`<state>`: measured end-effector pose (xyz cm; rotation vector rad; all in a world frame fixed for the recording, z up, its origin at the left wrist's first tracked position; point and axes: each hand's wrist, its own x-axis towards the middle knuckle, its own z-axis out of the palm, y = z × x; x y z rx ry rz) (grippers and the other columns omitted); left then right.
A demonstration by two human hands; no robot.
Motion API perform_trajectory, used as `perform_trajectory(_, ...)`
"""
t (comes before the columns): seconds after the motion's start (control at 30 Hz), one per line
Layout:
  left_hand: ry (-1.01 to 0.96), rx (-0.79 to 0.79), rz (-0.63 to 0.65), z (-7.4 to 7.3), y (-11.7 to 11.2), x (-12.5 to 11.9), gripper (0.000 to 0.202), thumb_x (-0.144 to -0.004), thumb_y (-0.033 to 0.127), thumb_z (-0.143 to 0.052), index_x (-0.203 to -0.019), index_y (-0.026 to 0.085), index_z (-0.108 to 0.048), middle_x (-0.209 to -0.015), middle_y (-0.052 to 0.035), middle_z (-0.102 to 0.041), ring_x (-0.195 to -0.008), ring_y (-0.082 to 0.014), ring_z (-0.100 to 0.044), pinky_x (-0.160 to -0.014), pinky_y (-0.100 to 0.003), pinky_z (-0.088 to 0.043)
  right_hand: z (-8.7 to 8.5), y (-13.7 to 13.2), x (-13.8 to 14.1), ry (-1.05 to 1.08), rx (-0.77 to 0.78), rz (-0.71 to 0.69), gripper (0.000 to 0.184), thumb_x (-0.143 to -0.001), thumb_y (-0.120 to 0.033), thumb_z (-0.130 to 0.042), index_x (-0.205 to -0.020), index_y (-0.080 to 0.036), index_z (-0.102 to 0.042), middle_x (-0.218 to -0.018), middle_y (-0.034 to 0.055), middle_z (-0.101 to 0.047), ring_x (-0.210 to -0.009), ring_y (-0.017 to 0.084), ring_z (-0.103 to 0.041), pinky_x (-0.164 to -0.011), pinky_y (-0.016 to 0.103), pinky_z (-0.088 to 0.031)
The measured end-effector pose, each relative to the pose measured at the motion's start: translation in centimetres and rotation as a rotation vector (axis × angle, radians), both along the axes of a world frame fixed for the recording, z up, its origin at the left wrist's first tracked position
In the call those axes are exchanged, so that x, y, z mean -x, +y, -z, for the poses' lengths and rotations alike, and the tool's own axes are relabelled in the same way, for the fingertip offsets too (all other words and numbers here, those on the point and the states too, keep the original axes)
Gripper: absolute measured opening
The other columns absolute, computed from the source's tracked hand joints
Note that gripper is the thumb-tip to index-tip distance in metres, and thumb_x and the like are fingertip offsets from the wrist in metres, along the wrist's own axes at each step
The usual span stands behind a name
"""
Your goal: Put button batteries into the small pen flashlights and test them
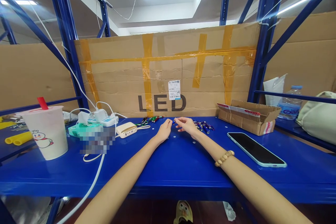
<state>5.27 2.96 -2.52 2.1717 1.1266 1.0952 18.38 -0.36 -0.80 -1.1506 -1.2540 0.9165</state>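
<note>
My left hand [164, 130] is closed above the middle of the blue shelf top [170, 168], its fingertips pinched together. Facing it, my right hand [186, 126] also pinches, with thumb and forefinger close to the left fingertips. Whatever lies between the fingertips is too small to make out. Just behind my right hand is a pile of small shiny dark-blue pieces [204, 126]. Beyond my left hand, small shiny green and red pieces [151, 120] lie in a loose heap. A few tiny pale discs [194, 142] dot the surface near my hands.
On the left stand a lidded cup [46, 136], a tissue pack [85, 128], a power strip [109, 120] and a cream power bank [127, 130]; a white cable [96, 178] crosses the front edge. At right are a phone [256, 148] and an open cardboard box [248, 116]. Cardboard [118, 80] walls the back.
</note>
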Motion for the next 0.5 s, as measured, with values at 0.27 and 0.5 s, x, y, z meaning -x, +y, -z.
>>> perform_trajectory(0.27,0.356,-0.32,-0.108,-0.6,-0.6,0.7,0.023,-0.091,0.031,-0.025,-0.095,0.021,-0.045,-0.101,-0.0036,-0.056,-0.099,-0.018,-0.047,-0.084,-0.033,-0.033,-0.2,-0.1,0.5,0.2,0.172,0.035,0.016,-0.072,-0.025,-0.064,-0.067,-0.009,-0.065,-0.064,0.0046,-0.065,-0.05,0.006,-0.056,-0.045,0.014,-0.049)
perform_trajectory(0.5,0.472,-0.31,-0.13,-0.8,-1.0,0.4,0.023,-0.091,0.03,-0.024,-0.098,0.021,-0.043,-0.105,-0.0037,-0.057,-0.096,-0.0194,-0.048,-0.08,-0.033,-0.033,-0.1,0.1,0.7,0.162,0.148,0.099,0.015,-0.074,-0.015,-0.061,-0.06,-0.009,-0.064,-0.052,0.0021,-0.061,-0.046,0.005,-0.055,-0.045,0.013,-0.049)
